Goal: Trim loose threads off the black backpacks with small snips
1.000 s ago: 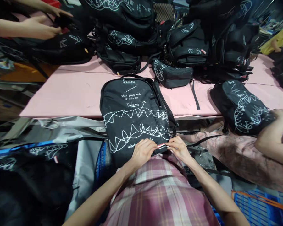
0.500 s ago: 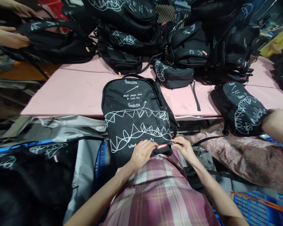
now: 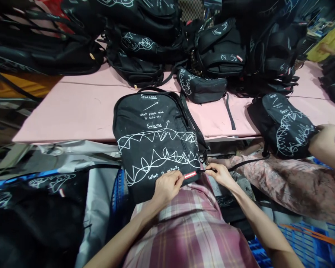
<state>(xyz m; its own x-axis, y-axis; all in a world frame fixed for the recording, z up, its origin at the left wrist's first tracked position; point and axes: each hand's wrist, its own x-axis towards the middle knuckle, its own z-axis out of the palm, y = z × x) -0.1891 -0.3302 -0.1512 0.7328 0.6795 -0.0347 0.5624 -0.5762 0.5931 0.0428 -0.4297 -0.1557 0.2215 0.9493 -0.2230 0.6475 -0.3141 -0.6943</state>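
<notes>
One black backpack [image 3: 153, 143], white-scribbled, with two "Success" headings, two arrows and one red-and-white label [image 3: 190, 175], slopes from one pink tabletop [image 3: 69, 111] to the lap [image 3: 190, 219]; left hand [image 3: 169, 185] pinches it beside the label; right hand [image 3: 221, 175] pinches a small dark piece [image 3: 201, 171], unidentifiable.

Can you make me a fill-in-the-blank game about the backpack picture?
1. The large black fabric backpack with white scribbles has the underlined word "____" at its very top.
2. The person's bare left hand rests beside a small rectangular label coloured white and ____.
3. The flat, cloth-covered table is ____.

Missing words: Success; red; pink.
</notes>
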